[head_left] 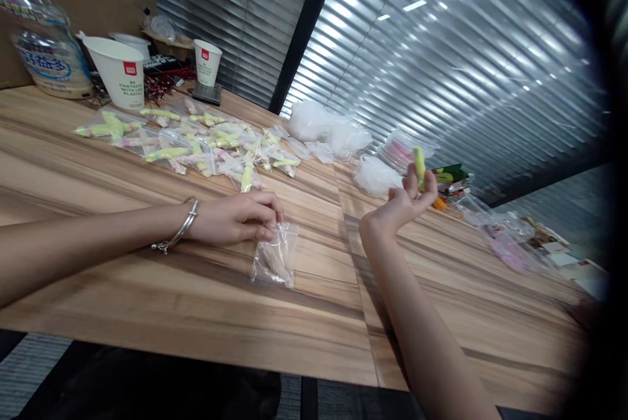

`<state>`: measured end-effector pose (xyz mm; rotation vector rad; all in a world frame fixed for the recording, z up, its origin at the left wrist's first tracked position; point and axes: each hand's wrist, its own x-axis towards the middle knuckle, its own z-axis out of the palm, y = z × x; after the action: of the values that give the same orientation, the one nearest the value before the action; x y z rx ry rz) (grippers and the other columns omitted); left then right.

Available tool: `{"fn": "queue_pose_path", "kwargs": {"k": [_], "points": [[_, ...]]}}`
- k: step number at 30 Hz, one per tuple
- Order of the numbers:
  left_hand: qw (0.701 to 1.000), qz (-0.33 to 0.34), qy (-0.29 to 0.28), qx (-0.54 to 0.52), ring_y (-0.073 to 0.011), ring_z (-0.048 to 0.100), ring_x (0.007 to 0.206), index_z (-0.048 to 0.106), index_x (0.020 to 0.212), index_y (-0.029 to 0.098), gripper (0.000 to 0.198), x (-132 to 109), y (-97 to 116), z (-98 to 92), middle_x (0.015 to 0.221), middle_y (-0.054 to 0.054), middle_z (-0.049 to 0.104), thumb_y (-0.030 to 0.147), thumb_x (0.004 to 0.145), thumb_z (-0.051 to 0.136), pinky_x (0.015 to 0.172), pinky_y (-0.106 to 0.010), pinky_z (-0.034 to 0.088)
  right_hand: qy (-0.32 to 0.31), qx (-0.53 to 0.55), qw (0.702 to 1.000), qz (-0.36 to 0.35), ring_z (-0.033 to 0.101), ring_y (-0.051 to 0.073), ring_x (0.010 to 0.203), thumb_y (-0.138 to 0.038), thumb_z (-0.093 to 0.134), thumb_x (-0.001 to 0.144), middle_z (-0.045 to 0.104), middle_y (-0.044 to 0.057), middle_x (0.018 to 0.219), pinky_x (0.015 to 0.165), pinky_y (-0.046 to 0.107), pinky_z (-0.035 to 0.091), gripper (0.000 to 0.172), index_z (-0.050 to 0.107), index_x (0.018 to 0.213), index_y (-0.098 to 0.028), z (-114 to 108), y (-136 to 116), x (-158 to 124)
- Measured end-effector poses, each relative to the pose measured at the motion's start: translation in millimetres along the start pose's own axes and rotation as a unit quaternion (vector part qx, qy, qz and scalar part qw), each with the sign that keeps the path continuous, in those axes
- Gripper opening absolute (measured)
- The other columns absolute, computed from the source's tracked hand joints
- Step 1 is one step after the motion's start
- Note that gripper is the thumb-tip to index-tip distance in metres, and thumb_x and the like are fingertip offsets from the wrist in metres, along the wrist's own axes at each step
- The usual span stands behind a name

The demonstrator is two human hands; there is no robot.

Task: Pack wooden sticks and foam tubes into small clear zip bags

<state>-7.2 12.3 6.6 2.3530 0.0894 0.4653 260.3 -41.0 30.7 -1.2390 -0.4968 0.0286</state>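
The left hand (235,217) is down on the wooden desk (147,289), fingers curled together and pinching the top edge of a small clear zip bag (275,256). That bag lies flat on the desk, just right of the left hand's fingertips, with something pale and beige inside it; exactly what it is can't be made out. A silver bangle (179,229) sits on the left wrist, just left of the bag and the hand.

Over to the right of the bag, well apart from it, the right hand (409,201) is raised off the desk, palm turned up, fingers closed around a small yellow-green piece (419,165) that stands upright between fingertips and thumb.

Beyond the bag, farther up the desk, lies a spread of filled bags (196,142), each showing yellow-green and pinkish pieces. Past that spread, far behind the bag, stand two white paper cups (120,73) with red labels and a big clear plastic jar (42,47). Up and to the right of the bag, near the raised right hand, sit heaps of empty clear bags (338,135). Farther right of the bag, along the desk edge, more packets and papers (515,243) are scattered, too blurred to tell apart.
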Motion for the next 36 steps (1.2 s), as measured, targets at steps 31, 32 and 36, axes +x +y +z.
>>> {"fn": "queue_pose_path", "kwargs": {"k": [31,32,36], "points": [[0.999,-0.023,-0.010,-0.027,-0.0153,0.050,0.094,0.059,0.086,0.016,0.017,2,-2,-0.3,0.098,-0.004,0.052,0.033,0.087,0.054,0.089,-0.027,0.039,-0.494,0.102,0.862,0.058,0.059,0.014,0.066,-0.027,0.065,0.079,0.061,-0.003,0.071,0.067,0.028,0.047,0.034,0.052,0.110,-0.026,7,-12,-94],[0.999,-0.027,-0.011,-0.023,-0.0155,0.049,0.094,0.058,0.086,0.016,0.019,2,-2,-0.3,0.098,-0.004,0.052,0.035,0.087,0.054,0.088,-0.028,0.040,-0.500,0.099,0.859,0.053,0.059,0.013,0.067,-0.026,0.065,0.079,0.061,-0.003,0.072,0.067,0.028,0.047,0.033,0.052,0.109,-0.026,6,-11,-94],[0.999,-0.033,-0.010,-0.013,-0.0161,0.049,0.091,0.057,0.090,0.017,0.022,2,-2,-0.3,0.094,-0.003,0.053,0.038,0.087,0.053,0.083,-0.028,0.041,-0.504,0.080,0.859,0.032,0.058,0.013,0.067,-0.025,0.065,0.079,0.062,-0.003,0.073,0.067,0.027,0.047,0.031,0.055,0.108,-0.026,5,-11,-94]]}}
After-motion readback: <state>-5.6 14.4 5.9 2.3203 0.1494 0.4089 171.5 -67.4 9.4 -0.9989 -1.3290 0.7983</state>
